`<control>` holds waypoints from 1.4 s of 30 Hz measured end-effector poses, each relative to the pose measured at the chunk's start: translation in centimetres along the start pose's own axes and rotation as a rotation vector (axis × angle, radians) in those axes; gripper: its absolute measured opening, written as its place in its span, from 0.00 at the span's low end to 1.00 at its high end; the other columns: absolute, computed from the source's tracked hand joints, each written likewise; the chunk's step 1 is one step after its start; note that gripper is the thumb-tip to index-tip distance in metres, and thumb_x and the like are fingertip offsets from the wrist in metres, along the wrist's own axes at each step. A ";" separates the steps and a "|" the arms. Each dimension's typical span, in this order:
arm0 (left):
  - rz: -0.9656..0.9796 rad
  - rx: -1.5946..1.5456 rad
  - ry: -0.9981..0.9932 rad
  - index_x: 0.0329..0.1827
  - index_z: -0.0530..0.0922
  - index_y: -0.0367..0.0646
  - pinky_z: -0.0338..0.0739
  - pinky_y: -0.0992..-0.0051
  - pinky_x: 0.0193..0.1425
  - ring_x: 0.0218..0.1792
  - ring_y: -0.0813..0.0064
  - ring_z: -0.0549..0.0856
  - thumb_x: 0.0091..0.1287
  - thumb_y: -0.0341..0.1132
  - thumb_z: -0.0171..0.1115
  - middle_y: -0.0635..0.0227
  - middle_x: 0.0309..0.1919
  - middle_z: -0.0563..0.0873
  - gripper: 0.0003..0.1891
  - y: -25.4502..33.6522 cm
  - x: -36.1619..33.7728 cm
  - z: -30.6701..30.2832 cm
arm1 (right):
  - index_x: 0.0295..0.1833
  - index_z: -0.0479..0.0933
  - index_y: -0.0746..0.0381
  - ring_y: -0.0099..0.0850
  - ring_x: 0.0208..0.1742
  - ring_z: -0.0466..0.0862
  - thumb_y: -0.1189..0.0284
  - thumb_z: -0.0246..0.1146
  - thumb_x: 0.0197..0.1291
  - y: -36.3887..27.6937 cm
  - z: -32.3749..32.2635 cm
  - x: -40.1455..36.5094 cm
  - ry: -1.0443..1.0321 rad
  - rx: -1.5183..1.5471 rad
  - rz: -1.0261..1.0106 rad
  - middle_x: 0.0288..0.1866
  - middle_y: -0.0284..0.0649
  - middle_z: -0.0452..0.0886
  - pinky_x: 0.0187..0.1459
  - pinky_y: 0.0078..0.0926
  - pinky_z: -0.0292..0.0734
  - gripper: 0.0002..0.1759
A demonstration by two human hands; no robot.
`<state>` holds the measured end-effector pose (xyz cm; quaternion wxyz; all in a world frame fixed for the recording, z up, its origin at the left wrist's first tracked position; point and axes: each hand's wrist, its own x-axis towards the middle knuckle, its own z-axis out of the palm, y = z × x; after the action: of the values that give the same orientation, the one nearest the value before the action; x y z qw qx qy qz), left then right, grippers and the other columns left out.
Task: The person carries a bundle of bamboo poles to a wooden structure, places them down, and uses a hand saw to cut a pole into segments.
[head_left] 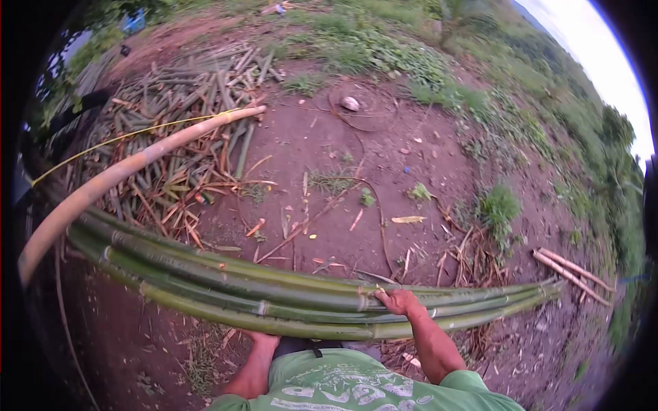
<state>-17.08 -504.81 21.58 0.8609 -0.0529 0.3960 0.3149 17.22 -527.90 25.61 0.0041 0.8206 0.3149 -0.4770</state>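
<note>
Several long green bamboo poles (pixel 253 294) lie side by side as a bundle across the front of my body, running from the left edge to the right. My right hand (pixel 399 301) rests on top of the bundle, right of its middle, its fingers bent over the upper poles. Below the bundle's lower edge is my left hand (pixel 259 337), partly under the poles; its fingers are hidden behind them.
A heap of cut bamboo pieces (pixel 171 130) covers the upper left. A thick tan pole (pixel 137 161) slants over it, beside a thin yellow strip. Two short poles (pixel 576 275) lie at the right. A coconut husk (pixel 349 103), vines and grass are on the dirt.
</note>
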 end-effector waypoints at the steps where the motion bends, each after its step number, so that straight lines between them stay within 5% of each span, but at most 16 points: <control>1: 0.069 -0.084 0.021 0.75 0.58 0.55 0.53 0.45 0.74 0.72 0.55 0.60 0.48 0.87 0.30 0.66 0.74 0.61 0.58 -0.6 -0.7 -1.5 | 0.58 0.79 0.50 0.50 0.62 0.75 0.35 0.38 0.63 -0.8 -1.4 1.1 -0.039 -0.010 -0.014 0.57 0.53 0.79 0.63 0.40 0.69 0.39; 4: 0.246 -0.016 0.331 0.75 0.58 0.52 0.56 0.44 0.72 0.71 0.57 0.62 0.52 0.84 0.36 0.65 0.73 0.62 0.55 -0.7 3.4 -3.2 | 0.61 0.74 0.68 0.50 0.69 0.68 0.30 0.38 0.59 -0.7 -1.2 7.6 -0.113 -0.031 0.081 0.61 0.63 0.73 0.70 0.37 0.61 0.51; 8: 0.270 -0.097 0.350 0.75 0.58 0.50 0.66 0.45 0.67 0.69 0.57 0.66 0.55 0.82 0.38 0.66 0.73 0.63 0.53 -1.1 10.1 -10.0 | 0.62 0.70 0.76 0.50 0.73 0.63 0.27 0.37 0.56 -1.7 0.4 13.2 -0.147 -0.011 0.130 0.66 0.66 0.67 0.74 0.36 0.54 0.58; 12: 0.127 0.031 0.622 0.76 0.55 0.49 0.60 0.45 0.70 0.72 0.56 0.62 0.54 0.83 0.36 0.66 0.74 0.61 0.55 0.0 4.9 -1.0 | 0.68 0.67 0.66 0.51 0.77 0.55 0.31 0.38 0.61 2.0 3.6 17.8 -0.154 -0.058 0.036 0.72 0.62 0.60 0.75 0.41 0.50 0.50; 17: -0.118 0.393 0.638 0.78 0.50 0.52 0.51 0.38 0.70 0.71 0.47 0.63 0.45 0.88 0.22 0.53 0.72 0.63 0.63 1.1 4.7 -2.7 | 0.64 0.71 0.64 0.54 0.68 0.64 0.46 0.53 0.64 -0.9 -1.2 15.5 0.217 -0.081 -0.184 0.66 0.58 0.65 0.69 0.44 0.59 0.36; 20: -0.331 0.482 0.435 0.78 0.48 0.50 0.49 0.38 0.71 0.74 0.43 0.56 0.47 0.87 0.19 0.51 0.75 0.57 0.61 2.9 3.8 -4.2 | 0.63 0.71 0.66 0.53 0.69 0.62 0.47 0.53 0.64 -1.9 -3.1 13.9 0.252 -0.042 -0.153 0.66 0.60 0.64 0.70 0.44 0.57 0.35; 24: -0.381 0.775 0.320 0.79 0.45 0.60 0.52 0.40 0.70 0.66 0.38 0.68 0.47 0.87 0.18 0.37 0.69 0.63 0.59 5.8 1.7 -4.4 | 0.59 0.76 0.58 0.52 0.65 0.64 0.52 0.49 0.67 -1.1 -2.9 12.9 0.376 -0.272 -0.162 0.60 0.56 0.74 0.67 0.44 0.59 0.26; 25: -0.326 0.894 0.238 0.78 0.50 0.54 0.56 0.38 0.67 0.60 0.41 0.76 0.48 0.87 0.22 0.35 0.65 0.68 0.60 6.5 1.1 -5.5 | 0.60 0.75 0.58 0.52 0.65 0.65 0.52 0.49 0.67 2.1 -2.6 14.3 0.381 -0.321 -0.189 0.60 0.56 0.74 0.67 0.44 0.59 0.26; 26: -0.285 1.051 0.230 0.71 0.64 0.45 0.71 0.45 0.57 0.50 0.50 0.83 0.53 0.84 0.29 0.38 0.56 0.78 0.57 7.5 0.7 -6.7 | 0.60 0.74 0.58 0.53 0.65 0.65 0.51 0.50 0.66 3.1 -2.3 14.7 0.384 -0.371 -0.215 0.59 0.57 0.74 0.67 0.44 0.59 0.27; 29: -0.100 1.368 -0.034 0.54 0.78 0.36 0.82 0.71 0.36 0.38 0.64 0.86 0.63 0.75 0.41 0.52 0.40 0.85 0.45 11.7 -0.3 -11.4 | 0.61 0.72 0.56 0.54 0.58 0.72 0.49 0.55 0.64 0.8 -1.7 8.8 0.469 -0.427 0.108 0.56 0.54 0.76 0.62 0.43 0.66 0.28; 30: -0.047 1.436 -0.038 0.53 0.78 0.37 0.81 0.68 0.35 0.33 0.64 0.85 0.66 0.71 0.42 0.54 0.37 0.85 0.40 13.8 -2.3 -12.2 | 0.60 0.72 0.57 0.52 0.57 0.73 0.49 0.55 0.64 -0.6 -0.9 6.6 0.484 -0.434 0.154 0.55 0.54 0.76 0.61 0.42 0.67 0.28; 33: 0.580 1.929 -0.171 0.56 0.76 0.45 0.76 0.62 0.30 0.26 0.61 0.83 0.69 0.53 0.53 0.58 0.26 0.81 0.22 17.4 -2.9 -24.5 | 0.60 0.73 0.60 0.48 0.55 0.75 0.50 0.55 0.64 -4.9 5.1 1.3 0.399 -0.395 0.147 0.53 0.53 0.78 0.59 0.40 0.69 0.28; 35: 0.353 1.780 -0.037 0.63 0.71 0.52 0.75 0.58 0.31 0.25 0.57 0.81 0.70 0.45 0.52 0.56 0.23 0.79 0.19 23.0 -8.9 -28.5 | 0.59 0.74 0.62 0.46 0.53 0.76 0.51 0.55 0.65 -9.3 10.1 -1.6 0.286 -0.348 0.117 0.52 0.52 0.78 0.57 0.38 0.71 0.28; 38: 0.650 1.943 0.176 0.55 0.79 0.53 0.77 0.58 0.34 0.26 0.56 0.83 0.74 0.48 0.42 0.53 0.22 0.81 0.19 27.8 -18.3 -37.2 | 0.58 0.74 0.64 0.42 0.51 0.78 0.52 0.55 0.65 -17.7 17.2 -4.5 0.057 -0.223 0.049 0.51 0.50 0.79 0.54 0.36 0.74 0.28; 39: 0.228 1.350 0.320 0.46 0.83 0.45 0.79 0.60 0.37 0.29 0.58 0.85 0.72 0.60 0.41 0.53 0.22 0.83 0.29 32.1 -26.4 -31.8 | 0.58 0.75 0.65 0.41 0.51 0.78 0.52 0.55 0.65 -20.7 19.1 -4.7 -0.038 -0.157 0.026 0.50 0.50 0.80 0.53 0.35 0.75 0.28; 42: -0.107 1.145 0.664 0.42 0.82 0.38 0.80 0.61 0.45 0.32 0.59 0.86 0.63 0.71 0.47 0.55 0.26 0.86 0.39 34.9 -31.7 -39.4 | 0.57 0.75 0.68 0.37 0.49 0.80 0.53 0.56 0.66 -29.7 22.6 -4.1 -0.317 0.091 -0.026 0.48 0.49 0.81 0.50 0.32 0.77 0.28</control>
<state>-78.52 -506.27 22.94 0.5997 0.2994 0.7418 -0.0214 -17.31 -513.14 25.21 0.0103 0.7301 0.2990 -0.6143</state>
